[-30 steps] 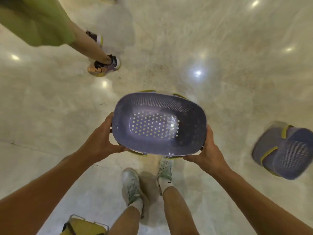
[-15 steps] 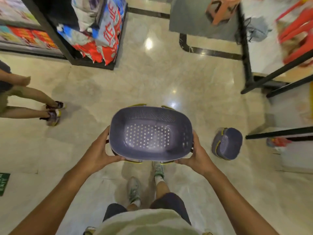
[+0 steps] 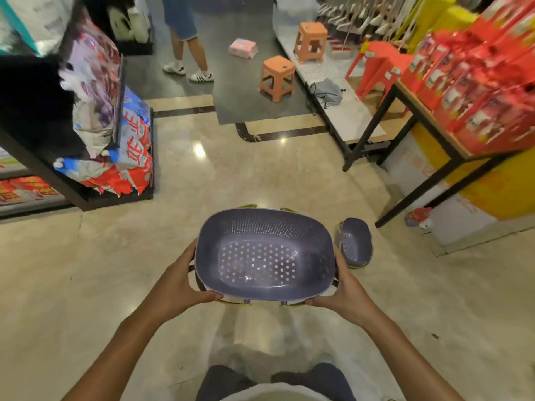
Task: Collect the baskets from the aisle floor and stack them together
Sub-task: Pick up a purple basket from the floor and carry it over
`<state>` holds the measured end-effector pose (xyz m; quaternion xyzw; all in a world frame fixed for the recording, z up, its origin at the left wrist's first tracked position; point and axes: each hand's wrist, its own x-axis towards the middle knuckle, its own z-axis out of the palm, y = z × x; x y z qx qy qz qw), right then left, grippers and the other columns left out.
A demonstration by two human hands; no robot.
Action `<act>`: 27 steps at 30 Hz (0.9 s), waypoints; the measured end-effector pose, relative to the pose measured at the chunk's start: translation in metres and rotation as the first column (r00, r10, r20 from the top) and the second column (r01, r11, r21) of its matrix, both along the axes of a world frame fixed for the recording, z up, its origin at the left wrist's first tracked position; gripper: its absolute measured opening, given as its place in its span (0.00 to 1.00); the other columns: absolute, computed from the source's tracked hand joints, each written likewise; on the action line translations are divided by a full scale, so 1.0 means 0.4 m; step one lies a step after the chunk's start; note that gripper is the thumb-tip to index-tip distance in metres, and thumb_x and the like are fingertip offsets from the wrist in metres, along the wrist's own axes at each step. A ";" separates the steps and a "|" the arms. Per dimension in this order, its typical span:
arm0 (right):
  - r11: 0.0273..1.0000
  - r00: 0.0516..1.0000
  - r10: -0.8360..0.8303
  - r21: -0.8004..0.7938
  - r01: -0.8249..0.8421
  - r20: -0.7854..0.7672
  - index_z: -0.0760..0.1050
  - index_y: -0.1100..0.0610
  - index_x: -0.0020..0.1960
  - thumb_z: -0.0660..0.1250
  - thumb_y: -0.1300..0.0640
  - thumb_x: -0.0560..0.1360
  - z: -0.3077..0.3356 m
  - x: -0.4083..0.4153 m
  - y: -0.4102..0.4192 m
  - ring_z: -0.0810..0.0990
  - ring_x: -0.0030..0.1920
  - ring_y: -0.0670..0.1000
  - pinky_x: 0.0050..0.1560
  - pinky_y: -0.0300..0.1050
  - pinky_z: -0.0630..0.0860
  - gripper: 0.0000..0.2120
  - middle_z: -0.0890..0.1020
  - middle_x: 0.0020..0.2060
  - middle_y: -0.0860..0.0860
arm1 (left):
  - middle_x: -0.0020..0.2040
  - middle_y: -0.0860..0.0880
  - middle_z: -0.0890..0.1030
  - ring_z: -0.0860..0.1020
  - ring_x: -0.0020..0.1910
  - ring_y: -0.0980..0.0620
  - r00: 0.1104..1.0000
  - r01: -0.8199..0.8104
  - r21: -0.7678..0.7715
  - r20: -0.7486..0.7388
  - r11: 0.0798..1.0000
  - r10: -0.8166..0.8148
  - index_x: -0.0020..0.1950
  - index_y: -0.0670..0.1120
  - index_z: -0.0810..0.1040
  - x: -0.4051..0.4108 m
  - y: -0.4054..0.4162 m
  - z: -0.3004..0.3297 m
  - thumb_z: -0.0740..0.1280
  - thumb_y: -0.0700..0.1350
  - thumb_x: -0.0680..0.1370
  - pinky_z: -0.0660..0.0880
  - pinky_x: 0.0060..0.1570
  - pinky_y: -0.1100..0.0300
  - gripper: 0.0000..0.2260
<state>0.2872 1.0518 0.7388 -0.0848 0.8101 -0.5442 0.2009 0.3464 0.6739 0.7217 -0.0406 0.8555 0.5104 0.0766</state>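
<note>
A purple perforated basket [image 3: 264,227] with yellow-green handles is held level in front of me, its open top facing up. My left hand [image 3: 181,282] grips its left rim and my right hand [image 3: 344,290] grips its right rim. A second purple basket [image 3: 355,243] lies tipped on its side on the beige floor just right of the held one, its opening turned towards me.
A shelf of packaged goods [image 3: 115,146] stands on the left. A black-framed table [image 3: 428,131] with red boxes is on the right. Two orange stools [image 3: 278,78] and a standing person [image 3: 185,39] are farther up the aisle.
The view has lifted from the floor to the aisle ahead. The basket on the floor now appears closer beside the held one. The person on the left has gone out of view.
</note>
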 end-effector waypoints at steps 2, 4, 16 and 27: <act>0.999 0.998 -0.053 -0.005 0.053 -0.039 0.46 0.31 0.79 0.85 0.42 0.60 0.022 0.008 0.054 0.72 0.69 0.35 0.60 0.30 0.75 0.62 0.69 0.72 0.31 | 0.71 0.72 0.71 0.73 0.66 0.73 0.999 0.037 -0.004 -0.029 0.999 -0.037 0.80 0.69 0.52 -0.037 0.055 0.037 0.83 0.66 0.58 0.73 0.55 0.76 0.58; 0.995 0.993 -0.101 -0.020 0.100 -0.058 0.45 0.33 0.80 0.85 0.43 0.61 0.039 0.016 0.123 0.72 0.69 0.35 0.59 0.30 0.75 0.61 0.69 0.72 0.31 | 0.72 0.71 0.71 0.73 0.66 0.71 0.995 0.086 -0.015 -0.055 0.996 -0.087 0.80 0.69 0.51 -0.076 0.125 0.071 0.84 0.64 0.58 0.74 0.57 0.70 0.59; 0.862 0.860 -0.507 -0.065 0.503 -0.059 0.50 0.32 0.78 0.86 0.46 0.60 0.082 0.227 0.775 0.73 0.68 0.36 0.57 0.32 0.77 0.60 0.70 0.71 0.32 | 0.71 0.76 0.68 0.70 0.65 0.76 0.876 0.472 -0.009 -0.101 0.881 -0.471 0.79 0.71 0.50 -0.224 0.843 0.133 0.81 0.70 0.56 0.71 0.51 0.82 0.59; 0.626 0.624 -0.779 -0.017 0.779 -0.061 0.43 0.29 0.77 0.86 0.47 0.59 0.086 0.440 1.216 0.69 0.67 0.28 0.54 0.28 0.76 0.64 0.65 0.69 0.22 | 0.72 0.71 0.68 0.75 0.65 0.69 0.627 0.777 0.009 -0.098 0.629 -0.773 0.80 0.70 0.48 -0.331 1.460 0.148 0.86 0.59 0.56 0.76 0.51 0.76 0.63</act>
